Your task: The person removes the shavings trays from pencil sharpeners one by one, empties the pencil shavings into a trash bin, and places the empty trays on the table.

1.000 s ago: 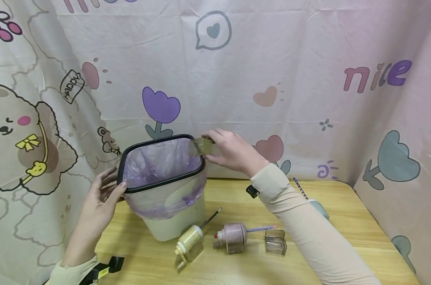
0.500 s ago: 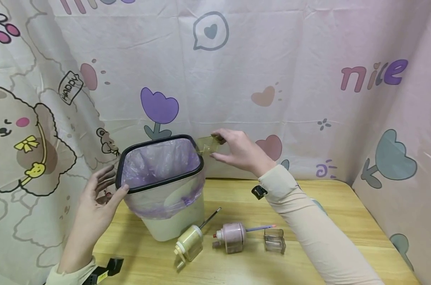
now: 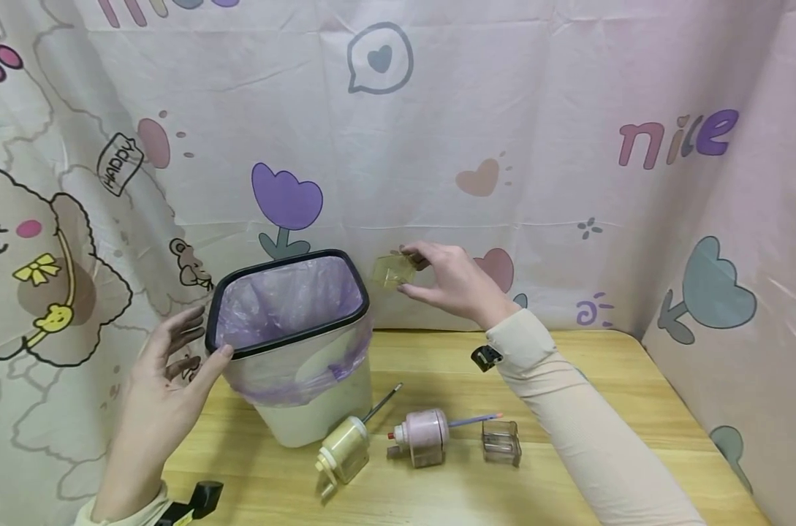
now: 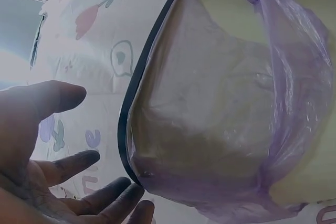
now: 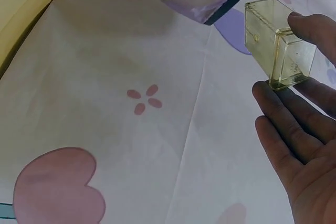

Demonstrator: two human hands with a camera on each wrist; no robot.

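Note:
My right hand (image 3: 460, 281) pinches a clear yellow shavings box (image 3: 393, 271) between thumb and fingers, just right of the trash bin's rim. In the right wrist view the shavings box (image 5: 278, 45) looks see-through, with the thumb on one side and fingertips below. My left hand (image 3: 164, 398) is spread at the bin's left side, thumb tip right at the black rim. The trash bin (image 3: 305, 424) is pale and lined with a purple plastic bag (image 3: 292, 299). In front of it lie a yellow crank pencil sharpener (image 3: 345, 449) and a pink one (image 3: 425, 437), each with a pencil in it.
A clear brownish shavings box (image 3: 501, 443) sits on the wooden table (image 3: 569, 482) right of the pink sharpener. A printed curtain (image 3: 424, 146) hangs behind and at both sides. My right forearm crosses over the table's right part.
My right hand has drawn the yellow shavings box back to the right, from over the bin's rim to beside it. My left hand stays near the rim, its fingers looser.

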